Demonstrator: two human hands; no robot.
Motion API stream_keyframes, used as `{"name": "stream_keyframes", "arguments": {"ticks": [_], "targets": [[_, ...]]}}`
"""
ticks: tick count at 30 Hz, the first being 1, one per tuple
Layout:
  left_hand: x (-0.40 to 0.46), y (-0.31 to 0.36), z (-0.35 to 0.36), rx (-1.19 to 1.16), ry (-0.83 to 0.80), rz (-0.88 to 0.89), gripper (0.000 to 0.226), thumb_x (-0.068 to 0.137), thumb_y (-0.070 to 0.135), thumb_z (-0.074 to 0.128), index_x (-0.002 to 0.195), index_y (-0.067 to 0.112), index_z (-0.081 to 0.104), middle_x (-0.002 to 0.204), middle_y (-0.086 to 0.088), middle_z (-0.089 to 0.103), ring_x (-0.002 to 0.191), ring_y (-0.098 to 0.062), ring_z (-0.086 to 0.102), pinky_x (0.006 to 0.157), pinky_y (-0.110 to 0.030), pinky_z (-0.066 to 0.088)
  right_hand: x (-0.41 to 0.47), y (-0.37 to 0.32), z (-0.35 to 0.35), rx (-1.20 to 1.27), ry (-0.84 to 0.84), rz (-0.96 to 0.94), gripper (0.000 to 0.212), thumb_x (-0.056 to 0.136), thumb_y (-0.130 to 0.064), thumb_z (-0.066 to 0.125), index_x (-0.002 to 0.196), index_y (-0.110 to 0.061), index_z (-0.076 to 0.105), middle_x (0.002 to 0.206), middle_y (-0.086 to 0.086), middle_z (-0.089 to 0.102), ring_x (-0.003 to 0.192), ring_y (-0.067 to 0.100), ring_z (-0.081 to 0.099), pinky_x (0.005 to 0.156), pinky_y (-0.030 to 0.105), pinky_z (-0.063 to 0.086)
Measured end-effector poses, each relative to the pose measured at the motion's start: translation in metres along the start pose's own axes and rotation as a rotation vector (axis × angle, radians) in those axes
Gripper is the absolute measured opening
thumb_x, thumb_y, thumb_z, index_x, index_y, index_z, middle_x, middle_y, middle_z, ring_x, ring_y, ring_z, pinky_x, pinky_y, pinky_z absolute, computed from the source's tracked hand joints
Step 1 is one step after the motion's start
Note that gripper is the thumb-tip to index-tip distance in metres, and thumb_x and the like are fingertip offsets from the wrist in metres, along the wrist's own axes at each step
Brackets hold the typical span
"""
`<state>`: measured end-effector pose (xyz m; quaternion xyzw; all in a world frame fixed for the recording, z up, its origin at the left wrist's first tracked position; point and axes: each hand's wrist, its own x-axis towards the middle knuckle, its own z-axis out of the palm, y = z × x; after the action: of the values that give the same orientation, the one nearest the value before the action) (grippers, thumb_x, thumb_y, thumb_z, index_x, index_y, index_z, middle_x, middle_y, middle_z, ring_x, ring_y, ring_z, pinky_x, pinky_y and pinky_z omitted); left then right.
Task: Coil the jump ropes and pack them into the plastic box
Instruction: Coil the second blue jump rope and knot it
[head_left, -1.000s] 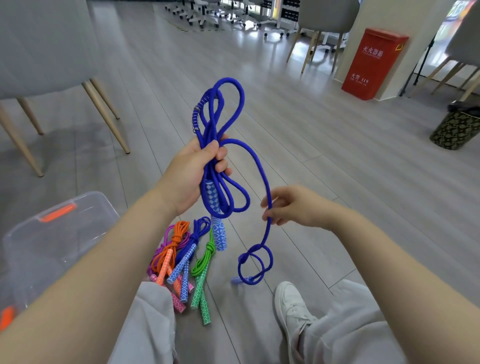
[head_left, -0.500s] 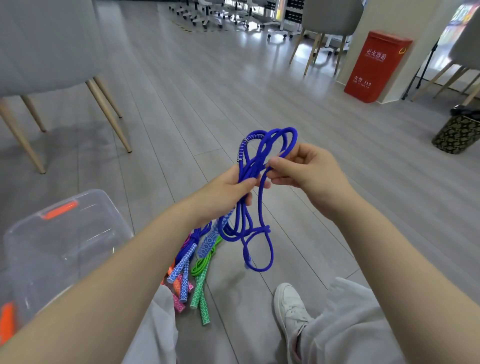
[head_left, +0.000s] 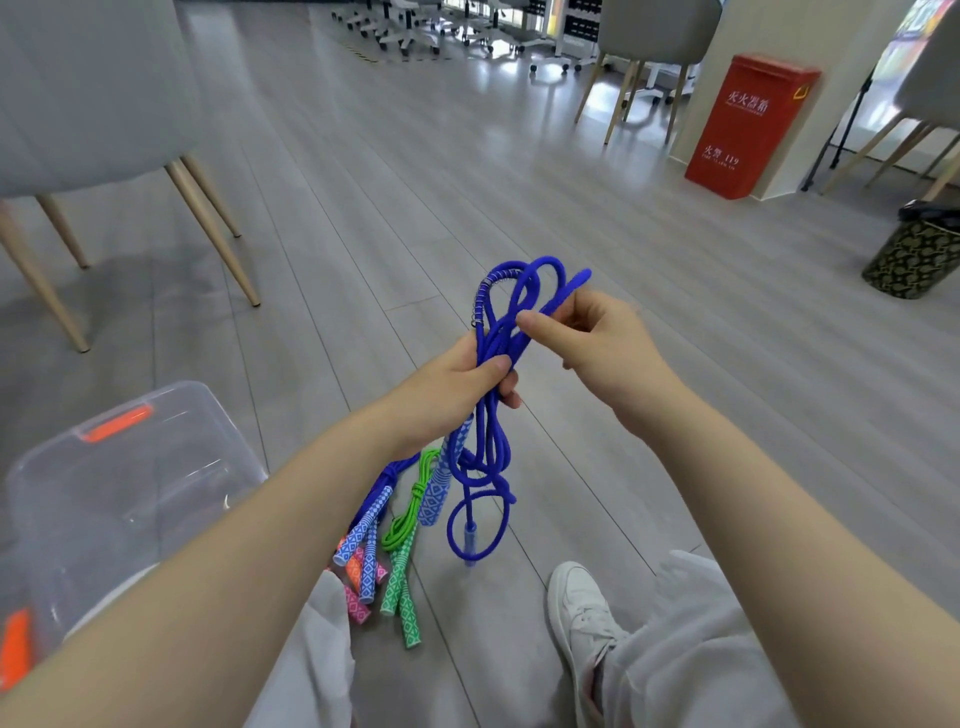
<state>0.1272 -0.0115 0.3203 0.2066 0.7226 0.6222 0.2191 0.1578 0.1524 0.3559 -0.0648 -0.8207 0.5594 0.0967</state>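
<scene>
The gathered loops of the blue jump rope (head_left: 496, 364) are clamped in the left hand (head_left: 457, 384), fingers curled round the bundle, while a strand near its top is pinched by the right hand (head_left: 587, 338). The rope is held in the air above the coiled jump ropes (head_left: 389, 551) on the floor, which lie just right of the clear plastic box (head_left: 124, 493). For a tidy coil, the loops should be kept even and the dangling tail and patterned handle (head_left: 441, 483) drawn in before tying off. On the red cabinet (head_left: 743, 130), "119" can be read below Chinese characters.
</scene>
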Motion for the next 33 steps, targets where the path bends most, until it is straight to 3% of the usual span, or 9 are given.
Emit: {"name": "stream_keyframes", "arguments": {"ticks": [3,8,12,14,17,19,25,28,33], "targets": [[0.002,0.003,-0.005,-0.114,0.083,-0.019,0.018,0.102,0.016,0.041,0.116,0.02,0.052,0.073,0.004,0.055,0.075,-0.015,0.059,0.096,-0.045,0.049,-0.001,0.009,-0.006,-0.037,-0.134,0.119,0.043,0.084,-0.044,0.069,0.101,-0.005,0.063,0.084,0.003,0.065,0.073,0.008,0.057,0.07,0.03,0.052],[0.005,0.008,-0.011,-0.324,0.133,-0.002,0.013,0.102,0.012,0.04,0.108,0.012,0.051,0.069,0.003,0.052,0.065,-0.014,0.052,0.085,-0.038,0.055,-0.006,0.039,-0.005,-0.349,-0.495,0.308,0.024,0.089,-0.029,0.067,0.111,-0.02,0.061,0.105,-0.001,0.066,0.095,0.014,0.062,0.089,0.032,0.055],[0.004,0.018,-0.014,-0.531,0.15,0.04,0.015,0.103,0.011,0.038,0.103,0.012,0.053,0.068,0.002,0.051,0.063,-0.013,0.052,0.076,-0.033,0.055,-0.021,0.057,0.019,-0.488,-0.703,0.255,0.047,0.082,-0.033,0.074,0.124,-0.026,0.055,0.12,-0.007,0.061,0.108,0.011,0.058,0.099,0.032,0.047],[0.004,0.021,-0.016,-0.605,0.158,0.061,0.015,0.103,0.012,0.037,0.102,0.011,0.052,0.068,0.002,0.051,0.062,-0.012,0.052,0.075,-0.032,0.055,-0.026,0.062,0.032,-0.58,-0.735,0.174,0.043,0.082,-0.038,0.073,0.12,-0.025,0.058,0.117,-0.007,0.064,0.106,0.013,0.059,0.097,0.031,0.047],[0.005,0.024,-0.024,-0.684,0.22,0.096,0.012,0.103,0.013,0.038,0.102,0.011,0.05,0.067,0.002,0.051,0.062,-0.012,0.051,0.073,-0.031,0.055,-0.024,0.063,0.04,-0.655,-0.675,0.099,0.019,0.086,-0.032,0.065,0.099,-0.019,0.064,0.099,0.0,0.068,0.094,0.022,0.063,0.088,0.038,0.052],[0.006,0.025,-0.033,-0.685,0.307,0.121,0.013,0.103,0.012,0.037,0.1,0.011,0.049,0.068,0.002,0.05,0.061,-0.011,0.05,0.071,-0.03,0.054,-0.019,0.06,0.036,-0.633,-0.636,0.099,0.01,0.089,-0.024,0.061,0.098,-0.019,0.063,0.098,0.002,0.067,0.094,0.022,0.063,0.087,0.036,0.053],[0.007,0.014,-0.063,-0.352,0.564,0.1,0.011,0.101,0.013,0.039,0.107,0.011,0.048,0.072,0.004,0.052,0.058,-0.01,0.049,0.067,-0.029,0.051,-0.007,0.042,0.015,-0.287,-0.368,0.189,0.019,0.093,-0.008,0.053,0.108,-0.017,0.06,0.088,0.002,0.07,0.085,0.019,0.068,0.075,0.03,0.059],[0.003,0.009,-0.064,-0.146,0.511,0.045,0.011,0.1,0.015,0.041,0.107,0.013,0.049,0.074,0.004,0.055,0.06,-0.011,0.05,0.07,-0.034,0.049,-0.006,0.03,0.006,-0.163,-0.264,0.169,0.018,0.095,-0.008,0.052,0.107,-0.016,0.063,0.087,0.004,0.068,0.077,0.016,0.066,0.066,0.023,0.059],[-0.002,0.011,-0.047,-0.056,0.347,-0.025,0.01,0.1,0.013,0.042,0.103,0.015,0.052,0.077,0.002,0.056,0.062,-0.011,0.049,0.068,-0.031,0.05,-0.007,0.014,-0.004,-0.033,-0.174,0.098,0.019,0.097,-0.007,0.052,0.107,-0.013,0.067,0.086,0.008,0.068,0.072,0.016,0.066,0.061,0.022,0.057]]}}
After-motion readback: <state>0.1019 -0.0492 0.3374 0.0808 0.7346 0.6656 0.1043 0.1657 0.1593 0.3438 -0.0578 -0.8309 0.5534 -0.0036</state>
